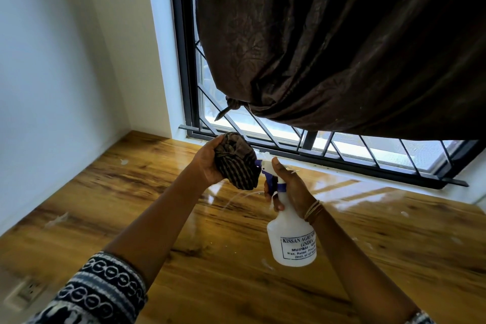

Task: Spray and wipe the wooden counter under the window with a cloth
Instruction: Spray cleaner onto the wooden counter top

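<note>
1 cloth [235,163], striped, bunched, held by L hand [210,163] fingers above glossy wood tabletop [131,192]. 1 white plastic spray bottle [292,239]; R hand [292,187] fingers wrapped on neck, nozzle at cloth. 1 dark knotted curtain [342,47].

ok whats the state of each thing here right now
cloth: bunched, gripped in the left hand, held above the counter
spray bottle: held in the right hand, nozzle facing the cloth
wooden counter: glossy, with pale specks
curtain: knotted up, clear of the counter
</note>
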Available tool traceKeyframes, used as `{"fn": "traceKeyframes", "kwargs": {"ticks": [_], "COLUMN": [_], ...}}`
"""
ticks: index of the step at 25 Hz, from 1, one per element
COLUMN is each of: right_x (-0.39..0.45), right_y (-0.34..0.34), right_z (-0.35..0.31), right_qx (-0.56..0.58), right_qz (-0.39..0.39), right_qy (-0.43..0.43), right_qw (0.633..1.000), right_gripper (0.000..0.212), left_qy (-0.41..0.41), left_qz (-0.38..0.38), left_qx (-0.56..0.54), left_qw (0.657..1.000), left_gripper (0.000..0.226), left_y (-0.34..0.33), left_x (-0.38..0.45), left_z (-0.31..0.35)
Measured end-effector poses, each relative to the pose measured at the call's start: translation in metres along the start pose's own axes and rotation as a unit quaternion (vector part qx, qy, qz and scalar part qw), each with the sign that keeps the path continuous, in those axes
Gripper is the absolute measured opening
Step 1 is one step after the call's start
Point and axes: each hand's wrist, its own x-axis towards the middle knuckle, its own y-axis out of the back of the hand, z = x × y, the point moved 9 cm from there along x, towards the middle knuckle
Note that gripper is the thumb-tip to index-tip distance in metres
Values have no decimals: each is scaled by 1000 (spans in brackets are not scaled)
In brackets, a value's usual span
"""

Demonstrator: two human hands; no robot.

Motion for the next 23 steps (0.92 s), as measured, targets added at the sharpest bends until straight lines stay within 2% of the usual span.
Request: {"fn": "traceKeyframes", "kwargs": {"ticks": [6, 10, 16, 19, 23], "right_x": [5, 7, 2, -5, -16], "right_y": [10, 13, 30, 59, 110], "right_z": [7, 10, 14, 27, 47], "right_qx": [-22, -1, 35, 75, 51], "right_qz": [16, 15, 20, 79, 202], "right_qy": [8, 20, 59, 63, 56], "right_qw": [1000, 1000, 997, 992, 977], "right_gripper": [58, 61, 48, 48, 42], "left_qy": [-4, -5, -4, 6, 25], "left_qz": [-15, -31, -42, -41, -51], "left_qx": [-2, 11, 13, 28, 36], "left_qw": [1000, 999, 999, 999, 998], "left_gripper": [39, 41, 33, 33, 34], "left_y": [-4, -6, -8, -11, -18], "left_x": [2, 4, 12, 20, 32], "left_z": [0, -1, -9, -21, -42]}}
